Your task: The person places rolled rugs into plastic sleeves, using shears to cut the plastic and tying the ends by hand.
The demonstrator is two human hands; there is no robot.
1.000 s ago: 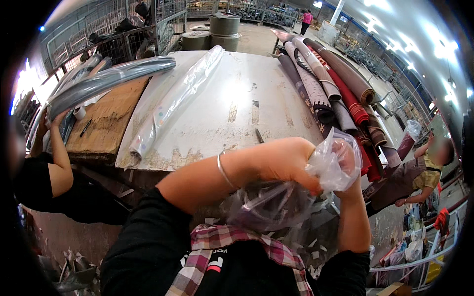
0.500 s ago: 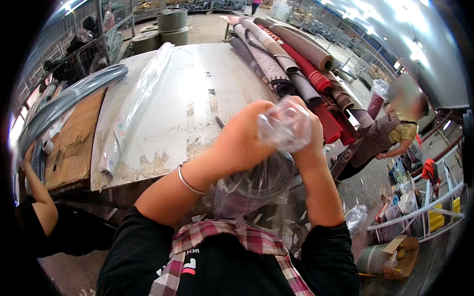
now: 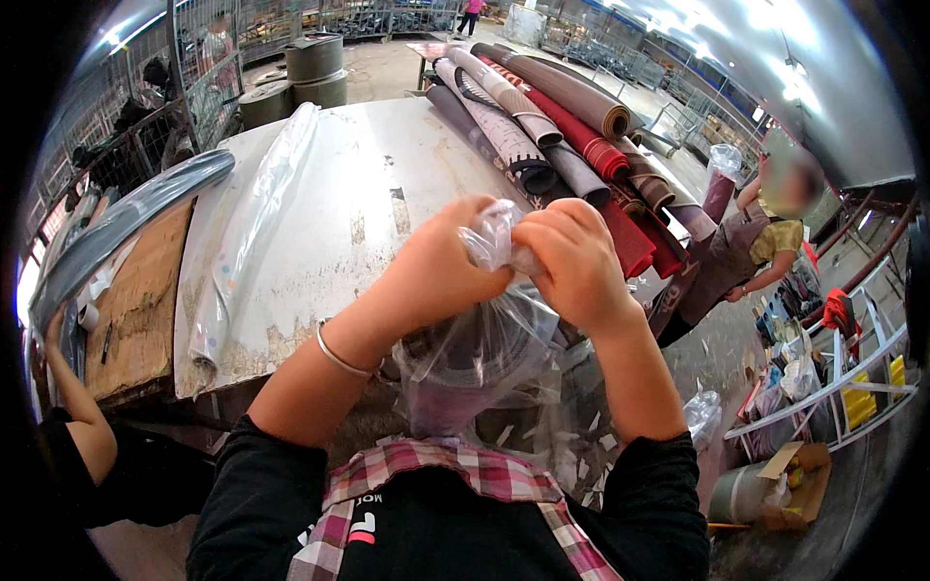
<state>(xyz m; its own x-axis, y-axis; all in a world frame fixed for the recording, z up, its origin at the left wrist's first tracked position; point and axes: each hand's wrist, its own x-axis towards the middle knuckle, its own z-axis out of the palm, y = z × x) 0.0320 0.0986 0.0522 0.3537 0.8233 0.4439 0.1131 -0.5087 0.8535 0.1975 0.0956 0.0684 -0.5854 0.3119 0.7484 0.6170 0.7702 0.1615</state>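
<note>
Upright in front of my body stands a rolled rug (image 3: 465,363) inside a clear plastic bag (image 3: 509,329). Above the roll, the bag's loose end is gathered into a bunch. My left hand (image 3: 446,257) grips this bunch from the left, its fingers closed round the film. On the other side my right hand (image 3: 573,261) pinches the same gathered plastic, fingers curled. A few strands of film stretch down from my hands over the roll's top. The roll's lower part is hidden by my apron.
A white table (image 3: 358,194) carries a plastic-wrapped roll (image 3: 254,232) and several rolled rugs (image 3: 572,126). At left, a co-worker's arm (image 3: 76,373) touches a grey wrapped roll (image 3: 136,218). Another person (image 3: 731,252) stands at right, near a metal rack (image 3: 823,387) and a cardboard box (image 3: 802,484).
The bunched plastic has been drawn tighter between my hands. My left hand has moved left and my right hand has turned over the bunch, fingers now on top.
</note>
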